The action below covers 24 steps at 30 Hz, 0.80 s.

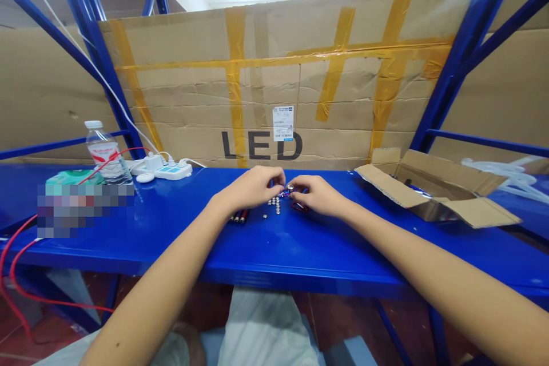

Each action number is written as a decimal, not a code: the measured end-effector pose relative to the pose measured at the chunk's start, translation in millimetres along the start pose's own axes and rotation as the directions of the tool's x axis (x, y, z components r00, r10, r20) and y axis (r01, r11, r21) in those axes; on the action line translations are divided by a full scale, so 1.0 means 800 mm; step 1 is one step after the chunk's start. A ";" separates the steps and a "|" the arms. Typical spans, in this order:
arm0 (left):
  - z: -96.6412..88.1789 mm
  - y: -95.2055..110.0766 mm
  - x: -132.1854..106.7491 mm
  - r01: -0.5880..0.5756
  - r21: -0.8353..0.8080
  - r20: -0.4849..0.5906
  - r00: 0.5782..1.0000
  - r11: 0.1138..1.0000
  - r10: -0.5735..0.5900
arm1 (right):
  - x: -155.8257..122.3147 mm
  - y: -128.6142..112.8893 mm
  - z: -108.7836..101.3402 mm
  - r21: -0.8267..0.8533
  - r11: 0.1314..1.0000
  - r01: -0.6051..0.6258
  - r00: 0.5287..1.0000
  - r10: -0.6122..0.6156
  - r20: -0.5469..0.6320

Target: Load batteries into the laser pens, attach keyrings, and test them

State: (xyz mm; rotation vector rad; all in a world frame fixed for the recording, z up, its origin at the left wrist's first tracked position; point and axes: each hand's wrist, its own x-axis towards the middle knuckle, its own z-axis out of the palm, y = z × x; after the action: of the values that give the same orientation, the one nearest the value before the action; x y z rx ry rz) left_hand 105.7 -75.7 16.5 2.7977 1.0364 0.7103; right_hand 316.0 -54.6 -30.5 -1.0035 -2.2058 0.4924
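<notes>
My left hand [259, 186] and my right hand [317, 194] meet over the middle of the blue table, fingers closed in a pinch. Between their fingertips is a small purple-blue metal tube [283, 194], partly hidden by the fingers. A round silver end piece [290, 187] shows at the right fingertips. Several small silver button cells [274, 202] lie just below the hands, with one cell [265, 216] apart from the others. Dark slim tubes with metallic ends [238, 218] lie under my left wrist. Beneath my right fingers rests a dark red cord loop [299, 206].
An open cardboard box [429, 209] with small items inside stands at right. On the left are a power strip [171, 170], a water bottle [109, 154] and a green packet [72, 180]. A large cardboard sheet [266, 86] stands behind; red cables [19, 240] hang at the left.
</notes>
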 end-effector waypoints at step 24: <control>0.007 0.000 -0.006 0.229 0.167 0.557 0.781 0.959 -0.284 | -0.004 -0.010 0.000 -0.149 0.980 0.134 0.990 -0.126 0.063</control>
State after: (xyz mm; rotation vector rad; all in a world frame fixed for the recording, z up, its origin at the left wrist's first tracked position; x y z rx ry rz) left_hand 105.6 -78.2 9.6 2.5746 1.2845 -0.2252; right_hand 313.7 -61.8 -27.3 -0.9256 -2.3683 0.2968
